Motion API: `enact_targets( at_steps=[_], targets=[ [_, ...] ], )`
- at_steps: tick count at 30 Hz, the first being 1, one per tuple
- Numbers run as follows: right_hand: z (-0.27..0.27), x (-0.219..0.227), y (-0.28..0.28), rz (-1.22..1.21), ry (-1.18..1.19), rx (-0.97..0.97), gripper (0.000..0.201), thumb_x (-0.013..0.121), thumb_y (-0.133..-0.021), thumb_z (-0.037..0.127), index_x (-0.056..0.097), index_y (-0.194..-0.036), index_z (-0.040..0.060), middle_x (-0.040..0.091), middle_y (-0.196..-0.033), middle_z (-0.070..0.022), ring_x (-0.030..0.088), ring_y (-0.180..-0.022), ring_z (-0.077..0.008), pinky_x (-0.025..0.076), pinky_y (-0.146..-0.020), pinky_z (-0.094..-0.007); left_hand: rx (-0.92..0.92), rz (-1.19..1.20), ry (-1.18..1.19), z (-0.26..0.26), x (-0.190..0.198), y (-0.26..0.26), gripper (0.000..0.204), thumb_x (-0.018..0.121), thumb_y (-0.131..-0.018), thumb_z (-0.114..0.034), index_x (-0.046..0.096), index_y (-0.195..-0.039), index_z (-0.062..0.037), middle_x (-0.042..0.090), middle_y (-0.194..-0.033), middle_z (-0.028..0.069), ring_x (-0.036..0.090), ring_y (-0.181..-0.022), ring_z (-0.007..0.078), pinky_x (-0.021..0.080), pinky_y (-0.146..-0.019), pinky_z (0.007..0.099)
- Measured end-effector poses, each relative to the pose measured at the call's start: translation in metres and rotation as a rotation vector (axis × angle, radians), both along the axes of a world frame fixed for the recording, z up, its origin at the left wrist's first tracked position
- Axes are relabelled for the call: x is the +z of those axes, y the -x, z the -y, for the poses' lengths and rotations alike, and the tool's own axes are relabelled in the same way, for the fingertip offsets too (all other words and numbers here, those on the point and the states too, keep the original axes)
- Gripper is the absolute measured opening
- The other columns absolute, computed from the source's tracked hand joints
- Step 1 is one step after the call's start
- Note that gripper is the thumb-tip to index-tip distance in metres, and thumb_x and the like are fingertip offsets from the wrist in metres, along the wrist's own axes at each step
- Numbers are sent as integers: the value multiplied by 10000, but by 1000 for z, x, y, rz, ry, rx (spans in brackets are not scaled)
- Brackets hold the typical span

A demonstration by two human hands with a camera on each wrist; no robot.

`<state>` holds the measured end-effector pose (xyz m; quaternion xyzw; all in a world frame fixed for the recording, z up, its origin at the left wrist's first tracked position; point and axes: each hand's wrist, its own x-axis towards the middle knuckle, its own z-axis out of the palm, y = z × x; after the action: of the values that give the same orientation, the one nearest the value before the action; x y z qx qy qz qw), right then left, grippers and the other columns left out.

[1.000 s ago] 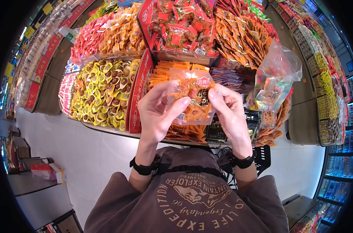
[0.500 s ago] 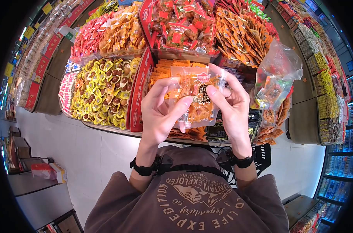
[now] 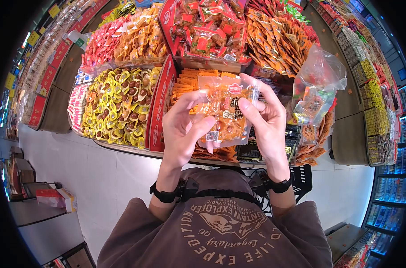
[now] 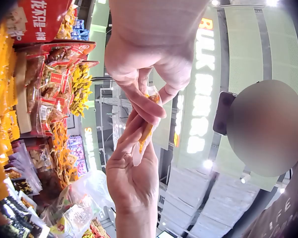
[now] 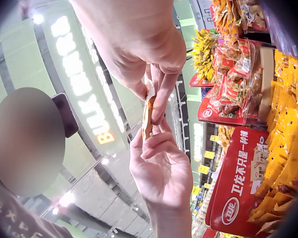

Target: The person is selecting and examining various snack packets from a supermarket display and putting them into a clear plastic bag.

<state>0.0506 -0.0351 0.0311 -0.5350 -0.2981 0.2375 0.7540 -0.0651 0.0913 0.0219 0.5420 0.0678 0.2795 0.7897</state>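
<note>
Orange snack packet [image 3: 227, 123] is up in mid-air between both hands, in front of the chest and over the display. Left hand [image 3: 178, 129] pinches it from about 9 o'clock, right hand [image 3: 271, 127] from 3, thumbs on the printed face, other fingers curled behind or round the edges. Neither hand's wide open, tbh. My guess: gripping both sides stops the floppy pouch folding and leaves the print facing the wearer. Just past it at 11 sit stacked orange packets [image 3: 187, 82], with a red divider [image 3: 162, 107] at 9, probably separating them from the yellow-wrapped snacks [image 3: 116, 105]. Red packets [image 3: 207, 38] at 12, clear plastic bag [image 3: 319, 73] around 2.
</note>
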Motion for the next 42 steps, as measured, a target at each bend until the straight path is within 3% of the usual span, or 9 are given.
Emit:
enact_targets(
  at_steps=[11,16,20,26,30,34,37,39,42],
  targets=[
    [6,-2,-2,29,-9,-4,422,573,-971,119,479,-1374,37,710,-940,-26,500,-628,18,374,-526,-169,-24,12,36,-5,-7,0,493,515,-833,-29,424,-1303,86,540,-1249,213,657,-596,208,485,-335,228],
    [6,3,1,-14,-65,7,394,471,-1017,176,481,-1381,26,582,-1303,-93,553,-703,-8,458,-607,-177,-22,44,126,-5,-7,-1,485,498,-833,-43,429,-1298,76,545,-1248,201,664,-674,178,478,-334,208],
    [10,1,-4,-22,-54,68,426,508,-995,131,446,-1401,17,492,-1412,-90,579,-733,-33,492,-683,-190,-32,60,139,-6,-7,-2,471,498,-836,-46,436,-1287,75,556,-1224,193,664,-676,175,483,-340,205],
    [5,-3,-3,82,-27,60,426,573,-945,11,438,-1349,-6,691,-1068,-132,658,-929,-122,533,-745,-245,-58,47,120,-11,-12,-3,390,546,-864,2,459,-1244,28,547,-1202,167,665,-723,204,521,-399,254],
    [5,5,-5,7,8,62,443,568,-953,36,407,-1365,17,691,-1039,-124,668,-842,-108,570,-613,-231,-26,89,23,-9,-15,-7,409,569,-845,32,450,-1237,25,531,-1219,151,652,-863,179,562,-514,258],
    [4,3,-5,46,20,51,438,572,-953,40,411,-1359,19,691,-1034,-120,668,-845,-108,572,-634,-235,-27,103,33,-9,-11,-5,430,583,-835,40,453,-1244,19,529,-1224,144,651,-885,164,567,-595,257],
    [3,4,-2,14,6,50,475,589,-949,66,414,-1386,3,697,-1042,-98,629,-918,-81,485,-828,-234,-5,109,83,-11,-16,-7,442,588,-834,38,449,-1253,19,528,-1218,146,660,-862,176,566,-579,262],
    [1,3,-2,-2,-22,22,429,585,-948,45,434,-1349,17,700,-997,-107,659,-801,-88,548,-585,-219,-21,102,90,-13,-16,-4,423,589,-837,37,456,-1238,18,530,-1215,150,662,-867,181,574,-597,267],
    [7,8,-8,-17,33,89,436,617,-936,64,465,-1341,15,706,-938,-84,622,-715,-44,483,-526,-184,-29,88,43,-11,-10,-4,382,600,-840,47,462,-1194,13,540,-1205,158,668,-884,198,590,-637,286]
  ],
)
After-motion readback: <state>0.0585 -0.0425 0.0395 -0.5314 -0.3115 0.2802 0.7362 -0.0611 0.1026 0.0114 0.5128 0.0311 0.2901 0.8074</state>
